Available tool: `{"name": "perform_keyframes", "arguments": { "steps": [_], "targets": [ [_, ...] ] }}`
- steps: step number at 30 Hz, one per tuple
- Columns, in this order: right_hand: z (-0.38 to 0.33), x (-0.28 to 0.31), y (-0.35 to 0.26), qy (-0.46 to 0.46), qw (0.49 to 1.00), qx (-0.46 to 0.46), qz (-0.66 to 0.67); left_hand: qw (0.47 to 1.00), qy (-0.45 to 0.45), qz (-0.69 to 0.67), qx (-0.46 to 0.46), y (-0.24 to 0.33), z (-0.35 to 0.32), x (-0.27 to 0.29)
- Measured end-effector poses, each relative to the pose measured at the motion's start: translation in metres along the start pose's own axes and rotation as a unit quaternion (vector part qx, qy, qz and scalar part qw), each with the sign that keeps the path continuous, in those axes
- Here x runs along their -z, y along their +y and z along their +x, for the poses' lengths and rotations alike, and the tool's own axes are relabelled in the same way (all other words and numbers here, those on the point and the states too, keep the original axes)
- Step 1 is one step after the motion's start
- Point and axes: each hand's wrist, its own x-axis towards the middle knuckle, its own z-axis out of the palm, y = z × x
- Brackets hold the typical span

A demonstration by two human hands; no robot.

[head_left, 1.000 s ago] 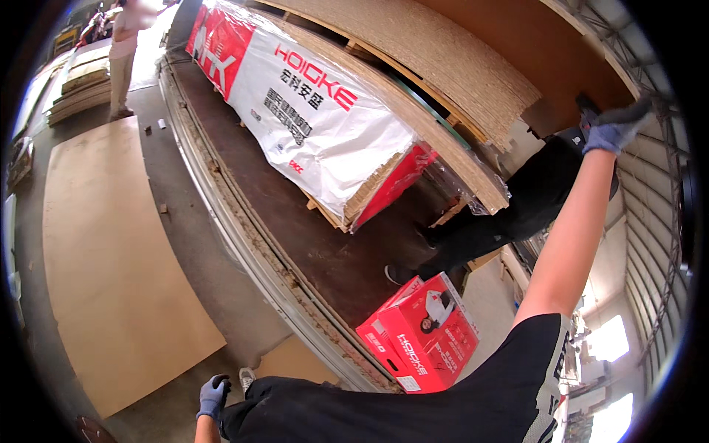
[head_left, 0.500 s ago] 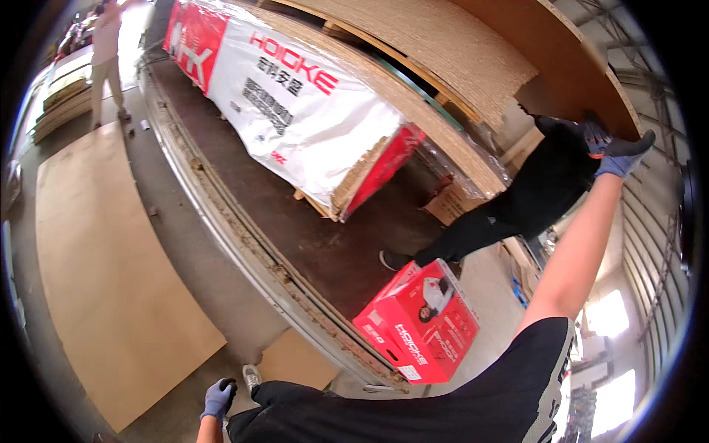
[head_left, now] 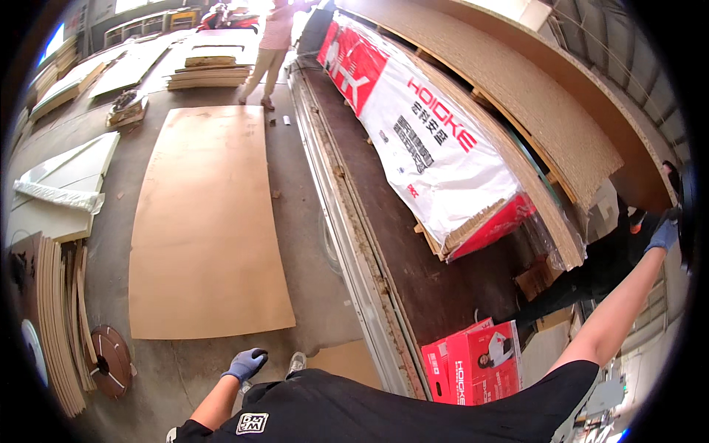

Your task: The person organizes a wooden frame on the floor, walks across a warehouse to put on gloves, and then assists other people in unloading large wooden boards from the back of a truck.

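My right arm stretches up to the right, and my right hand (head_left: 665,232) in a blue-grey glove grips the corner of a large brown-faced board (head_left: 642,181). This board is raised above a stack of particle boards (head_left: 517,88). My left hand (head_left: 246,365), in a blue glove with dark fingertips, hangs low near my shoe with its fingers curled and nothing seen in them. Beside the raised corner, another person in black (head_left: 591,277) stands partly hidden behind my arm. A large tan sheet (head_left: 210,221) lies flat on the floor ahead of my left hand.
Metal rails (head_left: 343,199) run along the edge of the dark platform (head_left: 458,288). On it are a white-and-red wrapped board stack (head_left: 436,148) and red cartons (head_left: 484,365). A person in light clothes (head_left: 273,44) stands far off. Boards lean at left (head_left: 55,317) beside a brown reel (head_left: 112,360).
My view has swung left, showing more floor and stacks there. The raised board sits further right in view, my right hand still at its corner. My left hand remains low.
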Motion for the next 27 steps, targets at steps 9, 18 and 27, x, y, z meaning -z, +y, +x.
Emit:
{"name": "perform_keyframes", "arguments": {
  "steps": [9,18,27],
  "targets": [
    [-0.002,0.021,-0.209,0.002,0.998,0.028,-0.053,0.983,0.008,-0.179,0.050,-0.062,-0.038,0.021],
    [-0.017,0.132,-0.521,0.092,0.989,0.119,0.002,0.965,0.028,-0.168,-0.201,0.108,-0.019,0.093],
    [-0.072,0.255,-0.677,-0.043,0.972,0.104,0.205,0.775,-0.001,-0.223,-0.591,0.495,-0.084,0.184]
  ]
}}
